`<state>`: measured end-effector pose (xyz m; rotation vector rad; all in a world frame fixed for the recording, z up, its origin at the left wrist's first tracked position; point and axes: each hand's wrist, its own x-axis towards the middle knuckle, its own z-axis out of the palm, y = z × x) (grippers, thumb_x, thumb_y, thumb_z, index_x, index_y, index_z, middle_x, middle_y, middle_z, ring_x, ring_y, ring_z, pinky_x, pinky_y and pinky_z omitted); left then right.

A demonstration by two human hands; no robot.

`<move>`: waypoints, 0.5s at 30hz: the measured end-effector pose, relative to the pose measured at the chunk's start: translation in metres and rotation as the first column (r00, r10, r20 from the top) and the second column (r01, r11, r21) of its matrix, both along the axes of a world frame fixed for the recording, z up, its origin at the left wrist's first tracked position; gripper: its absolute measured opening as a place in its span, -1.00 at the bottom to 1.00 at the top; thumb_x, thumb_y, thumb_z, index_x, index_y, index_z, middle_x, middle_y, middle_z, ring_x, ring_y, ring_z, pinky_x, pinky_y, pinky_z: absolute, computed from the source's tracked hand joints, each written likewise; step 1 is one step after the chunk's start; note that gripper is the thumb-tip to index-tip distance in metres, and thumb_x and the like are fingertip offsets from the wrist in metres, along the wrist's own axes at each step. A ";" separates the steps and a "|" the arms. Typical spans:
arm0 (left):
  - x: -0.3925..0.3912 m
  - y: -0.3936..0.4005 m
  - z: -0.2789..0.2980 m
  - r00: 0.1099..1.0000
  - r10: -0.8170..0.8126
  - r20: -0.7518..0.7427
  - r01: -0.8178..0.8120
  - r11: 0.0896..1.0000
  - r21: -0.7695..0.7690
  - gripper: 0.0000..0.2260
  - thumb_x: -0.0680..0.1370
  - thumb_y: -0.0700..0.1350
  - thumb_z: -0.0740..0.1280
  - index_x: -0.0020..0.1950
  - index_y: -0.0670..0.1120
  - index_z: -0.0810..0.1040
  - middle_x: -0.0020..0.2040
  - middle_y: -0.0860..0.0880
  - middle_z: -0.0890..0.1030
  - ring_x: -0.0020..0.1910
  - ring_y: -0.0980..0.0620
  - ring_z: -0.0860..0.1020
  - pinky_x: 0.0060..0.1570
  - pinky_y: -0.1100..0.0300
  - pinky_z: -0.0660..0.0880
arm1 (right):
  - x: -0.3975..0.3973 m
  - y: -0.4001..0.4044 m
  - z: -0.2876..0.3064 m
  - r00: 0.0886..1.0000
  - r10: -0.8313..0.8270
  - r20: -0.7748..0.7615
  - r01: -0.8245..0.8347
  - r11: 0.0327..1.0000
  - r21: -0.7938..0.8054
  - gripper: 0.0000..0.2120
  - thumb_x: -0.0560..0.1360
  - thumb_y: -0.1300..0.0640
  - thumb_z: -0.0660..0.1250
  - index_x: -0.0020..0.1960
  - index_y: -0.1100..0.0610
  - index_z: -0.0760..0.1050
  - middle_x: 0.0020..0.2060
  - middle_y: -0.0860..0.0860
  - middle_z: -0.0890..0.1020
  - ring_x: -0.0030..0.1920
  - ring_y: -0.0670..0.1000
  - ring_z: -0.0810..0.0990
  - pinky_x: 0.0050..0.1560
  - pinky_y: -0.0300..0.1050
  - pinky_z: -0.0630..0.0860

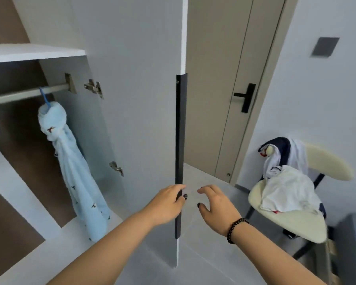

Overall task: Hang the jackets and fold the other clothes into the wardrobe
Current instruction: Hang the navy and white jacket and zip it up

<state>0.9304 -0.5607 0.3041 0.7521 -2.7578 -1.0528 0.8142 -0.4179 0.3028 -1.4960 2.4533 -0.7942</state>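
Note:
The wardrobe door stands open in front of me, with a long black handle strip along its edge. My left hand grips the lower part of that strip, fingers wrapped round the edge. My right hand hovers just right of the strip with fingers spread and loosely curved, holding nothing. Inside the wardrobe a light blue patterned garment hangs from a blue hanger on the rail. A pile of white and navy clothes lies on a cream chair at the right.
A white shelf sits above the rail. A beige room door with a black lever handle is behind the wardrobe door. A grey bin or box stands at the far right beside the chair. Grey tiled floor lies below.

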 end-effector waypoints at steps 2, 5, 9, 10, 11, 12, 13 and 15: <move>-0.022 0.024 -0.001 0.998 -0.059 0.007 0.059 0.998 0.018 -0.57 0.65 -0.03 0.15 0.53 0.01 0.24 0.51 0.03 0.30 0.43 0.06 0.33 0.32 0.27 0.24 | -0.011 0.027 -0.003 0.998 -0.061 0.015 0.061 0.998 -0.006 -0.65 0.57 0.09 0.23 0.34 0.07 0.37 0.28 -0.05 0.40 0.24 -0.06 0.45 0.25 -0.27 0.36; -0.053 0.052 -0.005 0.991 -0.133 0.020 0.132 0.991 0.024 -0.57 0.65 -0.03 0.16 0.53 0.01 0.24 0.51 0.03 0.29 0.46 0.05 0.29 0.36 0.23 0.22 | -0.028 0.064 -0.010 0.988 -0.149 0.039 0.149 0.989 -0.014 -0.68 0.56 0.13 0.23 0.32 0.05 0.40 0.27 -0.06 0.40 0.22 -0.08 0.45 0.23 -0.29 0.34; -0.098 0.076 -0.009 0.975 -0.220 0.028 0.219 0.975 0.022 -0.57 0.64 -0.03 0.17 0.52 -0.01 0.26 0.51 0.02 0.30 0.47 0.06 0.28 0.38 0.23 0.22 | -0.063 0.115 -0.018 0.948 -0.302 0.097 0.303 0.953 0.007 -0.70 0.56 0.16 0.24 0.29 0.07 0.42 0.24 -0.06 0.40 0.04 -0.14 0.45 0.16 -0.34 0.33; -0.110 0.081 -0.010 0.971 -0.237 0.029 0.236 0.971 0.021 -0.57 0.64 -0.03 0.17 0.52 -0.02 0.27 0.50 0.02 0.31 0.46 0.06 0.29 0.37 0.25 0.22 | -0.073 0.126 -0.020 0.934 -0.340 0.108 0.339 0.940 0.023 -0.69 0.55 0.16 0.25 0.29 0.07 0.42 0.23 -0.06 0.40 0.08 -0.12 0.45 0.18 -0.35 0.31; -0.122 0.086 -0.011 0.967 -0.251 0.029 0.251 0.968 0.024 -0.57 0.64 -0.03 0.17 0.51 -0.02 0.28 0.50 0.03 0.32 0.45 0.06 0.30 0.35 0.26 0.22 | -0.084 0.136 -0.022 0.921 -0.372 0.118 0.370 0.928 0.038 -0.68 0.55 0.16 0.25 0.29 0.08 0.42 0.22 -0.06 0.41 0.10 -0.11 0.44 0.18 -0.35 0.31; -0.134 0.090 -0.014 0.964 -0.263 0.029 0.262 0.964 0.031 -0.58 0.64 -0.03 0.18 0.51 -0.02 0.28 0.50 0.03 0.33 0.43 0.05 0.33 0.33 0.27 0.22 | -0.095 0.144 -0.025 0.908 -0.398 0.128 0.395 0.917 0.049 -0.68 0.54 0.16 0.26 0.29 0.09 0.43 0.21 -0.06 0.41 0.07 -0.11 0.44 0.18 -0.35 0.32; -0.146 0.094 -0.016 0.961 -0.274 0.032 0.272 0.961 0.040 -0.58 0.64 -0.02 0.18 0.50 -0.02 0.29 0.49 0.04 0.33 0.42 0.05 0.34 0.32 0.27 0.23 | -0.106 0.149 -0.028 0.898 -0.418 0.135 0.414 0.908 0.059 -0.67 0.53 0.17 0.27 0.29 0.10 0.43 0.19 -0.05 0.42 0.05 -0.12 0.43 0.16 -0.35 0.33; -0.173 0.099 -0.022 0.956 -0.293 0.033 0.291 0.955 0.046 -0.58 0.63 -0.01 0.19 0.50 -0.03 0.30 0.49 0.03 0.34 0.44 0.06 0.32 0.35 0.26 0.22 | -0.132 0.156 -0.034 0.885 -0.442 0.146 0.435 0.897 0.073 -0.67 0.52 0.18 0.29 0.28 0.11 0.44 0.19 -0.05 0.42 0.06 -0.14 0.40 0.14 -0.36 0.31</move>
